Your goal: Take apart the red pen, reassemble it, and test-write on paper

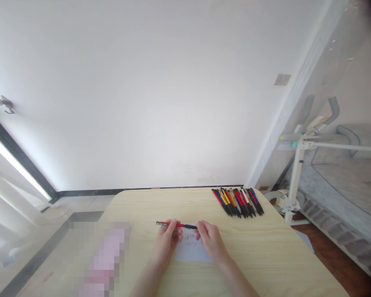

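A red and black pen [185, 225] is held level between both hands, above a small white sheet of paper [191, 250] with faint scribbles. My left hand [168, 239] pinches the red part of the barrel. My right hand [209, 238] grips the black end. The paper lies on a light wooden table [266, 255]. At the table's far right lies a row of several pens [238, 202] in red, yellow, blue and black, side by side.
A pixelated pink patch [105, 260] covers the table's left part. A white wall rises behind the table. To the right stand a white stand [297, 173] and a grey sofa [346, 181]. A window strip [15, 161] runs along the left.
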